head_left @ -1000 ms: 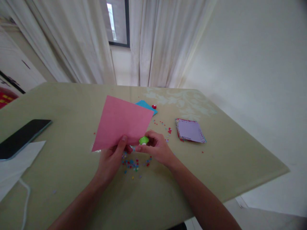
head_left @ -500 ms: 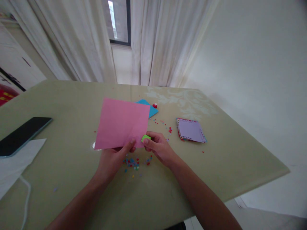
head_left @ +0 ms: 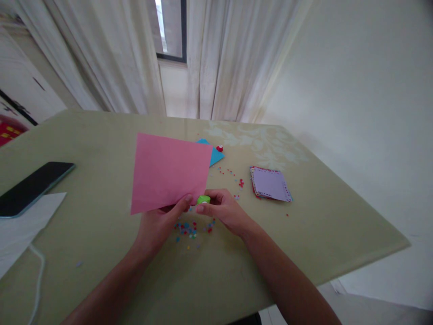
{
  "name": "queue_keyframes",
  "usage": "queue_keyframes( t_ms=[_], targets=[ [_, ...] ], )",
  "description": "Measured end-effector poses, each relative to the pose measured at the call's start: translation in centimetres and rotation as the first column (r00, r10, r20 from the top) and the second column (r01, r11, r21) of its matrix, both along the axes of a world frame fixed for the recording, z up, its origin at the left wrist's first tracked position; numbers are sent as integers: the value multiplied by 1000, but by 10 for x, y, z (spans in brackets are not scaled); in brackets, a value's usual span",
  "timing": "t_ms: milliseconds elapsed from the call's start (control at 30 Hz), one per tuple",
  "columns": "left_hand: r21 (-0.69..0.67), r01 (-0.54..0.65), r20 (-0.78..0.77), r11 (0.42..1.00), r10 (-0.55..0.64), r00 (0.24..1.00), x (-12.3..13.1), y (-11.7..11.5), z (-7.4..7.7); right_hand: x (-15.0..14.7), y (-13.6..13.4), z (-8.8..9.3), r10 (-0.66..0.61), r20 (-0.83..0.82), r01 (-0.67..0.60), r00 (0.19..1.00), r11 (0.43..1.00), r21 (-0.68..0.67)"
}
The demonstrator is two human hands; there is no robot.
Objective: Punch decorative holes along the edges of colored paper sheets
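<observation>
Though broad, paper point(head_left: 171, 174) in left hand point(head_left: 162, 223)

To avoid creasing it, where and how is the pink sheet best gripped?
Probably pinch the pink sheet by its left edge, coming from the left: that thin edge stands free, while the left hand holds the bottom edge and the right hand is near the lower right corner.

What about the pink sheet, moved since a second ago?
Yes, leftward: against the window frame, the top-left corner of the pink sheet sits farther left, and its top edge slopes less.
</observation>
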State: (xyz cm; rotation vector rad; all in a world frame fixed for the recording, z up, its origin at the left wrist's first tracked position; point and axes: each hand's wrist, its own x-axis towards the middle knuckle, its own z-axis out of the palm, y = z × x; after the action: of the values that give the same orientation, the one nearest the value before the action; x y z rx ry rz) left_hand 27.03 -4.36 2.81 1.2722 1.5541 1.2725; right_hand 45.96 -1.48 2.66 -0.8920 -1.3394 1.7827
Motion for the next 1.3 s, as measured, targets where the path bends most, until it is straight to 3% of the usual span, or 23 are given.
queue_keyframes(
  t_ms=[233,600,800,1033,1300],
  targets=[
    [4,38,43,999,-38,998,1,0,-2,1,1,-8,35,-51,-39,998,996,-84],
    [-11,4,24,1000,-4,1000,2,0,-1,-5,1,-8,-101,-146,63,984,967,-245],
    [-4,-12,47,1000,12,999,3,0,-1,-4,-1,-2,-31,-77,18,997,986,-163],
    [-73,-49,151,996,59,987,4,0,-3,-5,-1,-5,-125,-142,102,982,983,-154],
    [-82,-58,226,995,76,971,5,-2,-9,-5,-1,-8,-126,-167,97,978,981,-170]
  ],
)
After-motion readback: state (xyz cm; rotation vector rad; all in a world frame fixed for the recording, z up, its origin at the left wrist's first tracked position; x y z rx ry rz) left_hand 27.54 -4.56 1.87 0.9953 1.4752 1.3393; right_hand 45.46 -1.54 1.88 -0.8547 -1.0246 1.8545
